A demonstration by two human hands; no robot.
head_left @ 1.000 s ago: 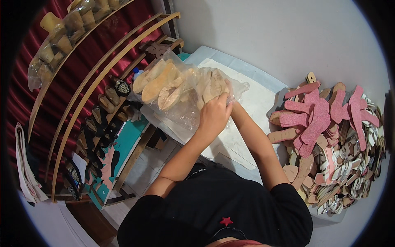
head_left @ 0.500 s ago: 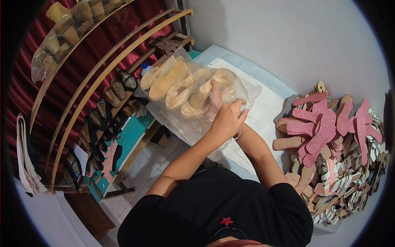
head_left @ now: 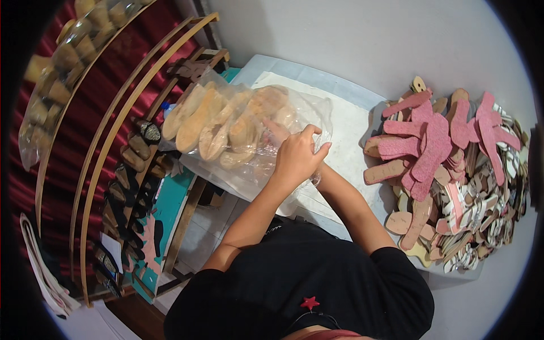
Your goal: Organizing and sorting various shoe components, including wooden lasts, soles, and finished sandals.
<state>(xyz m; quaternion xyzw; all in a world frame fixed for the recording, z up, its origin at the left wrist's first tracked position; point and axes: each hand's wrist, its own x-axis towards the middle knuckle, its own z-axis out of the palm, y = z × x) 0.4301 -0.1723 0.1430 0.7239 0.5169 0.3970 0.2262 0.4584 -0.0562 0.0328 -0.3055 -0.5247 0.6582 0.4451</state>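
A clear plastic bag (head_left: 309, 107) lies on the table, holding several tan shoe lasts (head_left: 192, 124), some with their sole faces up. My left hand (head_left: 297, 152) is at the bag's near right side, fingers curled on its film, with the thumb and forefinger apart. My right forearm passes beneath the left wrist, and my right hand (head_left: 276, 133) is inside the bag, beside a last (head_left: 242, 133) whose blocky end points up. Film and glare blur the right hand's fingers, so their grip cannot be made out.
White paper (head_left: 354, 133) covers part of the pale table. To the right is a heap of pink shoe pieces (head_left: 433, 144) and strappy sandals (head_left: 453, 218). At left, a curved wooden rack (head_left: 93, 170) holds shoes (head_left: 133, 158) and another bag of lasts (head_left: 56, 90).
My view has shifted, moving the table and bag leftward in the picture. My left thumb and forefinger have spread from a pinch on the bag's film. My right hand remains inside the bag.
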